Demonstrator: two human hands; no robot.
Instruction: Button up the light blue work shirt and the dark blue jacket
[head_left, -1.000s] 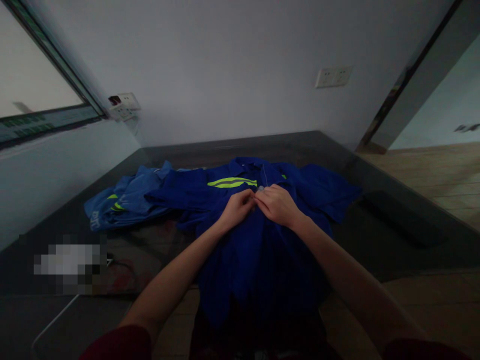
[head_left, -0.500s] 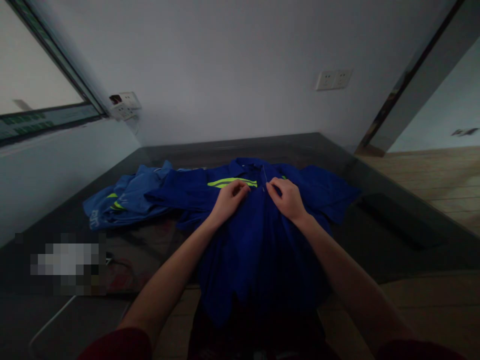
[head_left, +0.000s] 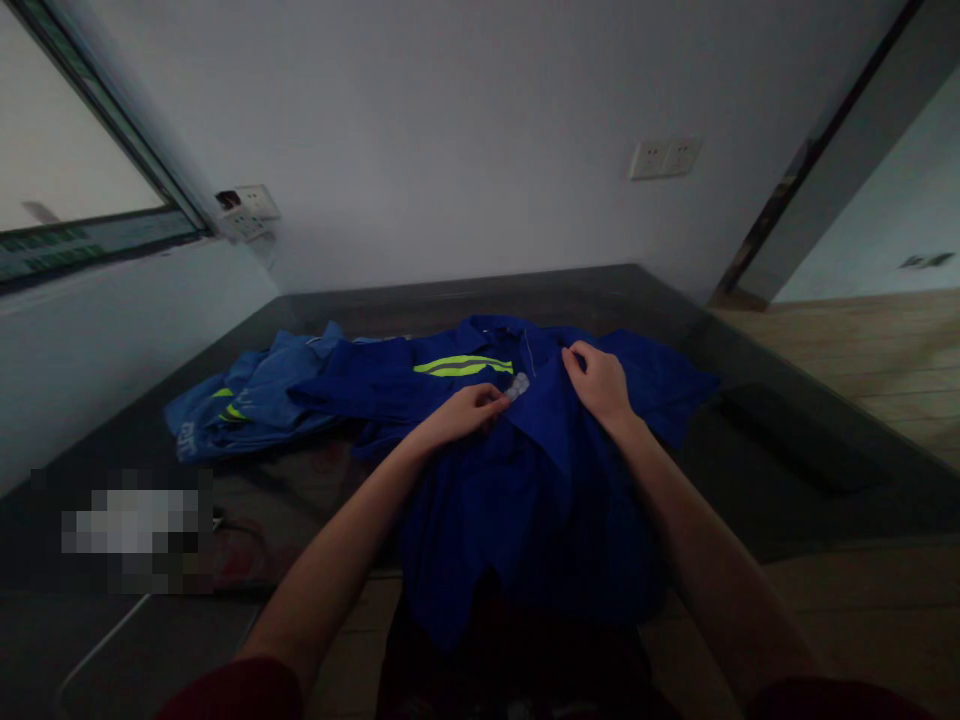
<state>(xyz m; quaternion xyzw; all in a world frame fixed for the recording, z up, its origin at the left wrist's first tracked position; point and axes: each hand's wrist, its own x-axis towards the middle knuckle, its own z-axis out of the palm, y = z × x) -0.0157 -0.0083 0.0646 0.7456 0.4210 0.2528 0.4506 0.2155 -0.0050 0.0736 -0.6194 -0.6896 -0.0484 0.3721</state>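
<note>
A dark blue work jacket (head_left: 502,470) with a yellow-green reflective strip (head_left: 461,366) on its chest lies front up, collar away from me, its lower part hanging over the near edge. My left hand (head_left: 469,412) is closed in a pinch on the jacket's front, beside a small pale patch (head_left: 519,385) that I cannot identify. To the right, my right hand (head_left: 600,385) pinches the other side of the front, pulling the cloth up and outward. Between the hands a thin pale line (head_left: 530,352) runs down from the collar.
A lighter blue folded garment (head_left: 262,395) with yellow-green strips lies to the left, partly under a jacket sleeve. The dark table (head_left: 450,296) meets the wall. A dark flat object (head_left: 799,440) rests at the right, and a blurred-out item (head_left: 139,525) sits at the lower left.
My right hand has moved right and slightly up, drawing its side of the jacket front away. My left hand has shifted a little right and down. The pale patch now shows between them.
</note>
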